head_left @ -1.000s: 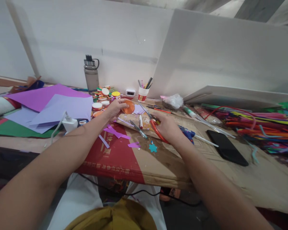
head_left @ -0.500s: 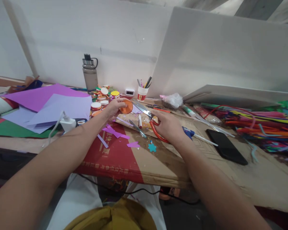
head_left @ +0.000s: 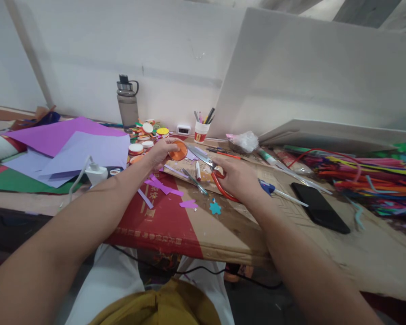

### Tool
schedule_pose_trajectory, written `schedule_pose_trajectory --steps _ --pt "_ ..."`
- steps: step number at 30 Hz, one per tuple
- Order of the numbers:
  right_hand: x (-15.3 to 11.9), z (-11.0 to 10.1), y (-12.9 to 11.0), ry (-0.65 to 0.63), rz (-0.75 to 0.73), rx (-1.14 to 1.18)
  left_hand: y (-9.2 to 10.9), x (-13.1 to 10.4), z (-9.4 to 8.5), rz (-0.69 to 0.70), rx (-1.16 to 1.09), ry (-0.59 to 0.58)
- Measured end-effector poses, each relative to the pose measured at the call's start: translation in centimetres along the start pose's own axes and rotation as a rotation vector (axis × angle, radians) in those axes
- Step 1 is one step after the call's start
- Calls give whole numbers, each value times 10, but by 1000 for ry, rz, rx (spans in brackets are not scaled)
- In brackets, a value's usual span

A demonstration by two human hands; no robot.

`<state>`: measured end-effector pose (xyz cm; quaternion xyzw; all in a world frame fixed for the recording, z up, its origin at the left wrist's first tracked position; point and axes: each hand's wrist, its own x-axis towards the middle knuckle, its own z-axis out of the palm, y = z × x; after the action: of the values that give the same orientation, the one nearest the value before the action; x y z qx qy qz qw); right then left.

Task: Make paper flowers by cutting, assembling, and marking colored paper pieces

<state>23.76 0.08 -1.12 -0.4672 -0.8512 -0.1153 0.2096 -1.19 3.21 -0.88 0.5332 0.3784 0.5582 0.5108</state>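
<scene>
Between the thumb and fingers of my left hand point(head_left: 161, 152) is an orange disc point(head_left: 178, 150), held up above the table. My right hand point(head_left: 235, 177) is closed around the red handles of a pair of scissors point(head_left: 203, 156). The blades point left, and their tips are right beside the disc's edge; I cannot tell whether they touch it. Below the hands lie purple paper scraps point(head_left: 164, 186), a red-capped white marker point(head_left: 198, 170), slim metal tweezers or scissors point(head_left: 194, 181) and a teal star-shaped cutout point(head_left: 214, 206).
Purple and lilac sheets point(head_left: 88, 155) and a white plug point(head_left: 96, 173) lie left. A water bottle point(head_left: 127, 106), round discs point(head_left: 136, 149) and a pen cup point(head_left: 201, 132) stand behind. Rightward are a blue glue gun point(head_left: 266, 186), phone point(head_left: 320, 207) and pipe cleaners point(head_left: 365, 180).
Hardly anything differs. Both hands, the orange disc and the scissors keep nearly the same places, with only a tiny shift of the whole view.
</scene>
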Motion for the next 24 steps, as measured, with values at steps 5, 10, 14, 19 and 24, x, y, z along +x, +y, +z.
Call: schedule_pose_trajectory --steps 5,10,14,19,24 --pt "0 -3 -3 -25 11 -32 -1 0 0 -1 18 -18" --pt "0 -5 -5 -57 12 -47 0 -1 1 -11 -11 -33" --pt "1 -7 -6 -75 -12 -44 0 -1 2 -30 -22 -24" --pt "1 -8 -5 -90 -22 -30 -1 0 0 -34 -24 -28" --pt "1 -5 -4 -90 -27 52 -3 1 -3 -84 -72 -50"
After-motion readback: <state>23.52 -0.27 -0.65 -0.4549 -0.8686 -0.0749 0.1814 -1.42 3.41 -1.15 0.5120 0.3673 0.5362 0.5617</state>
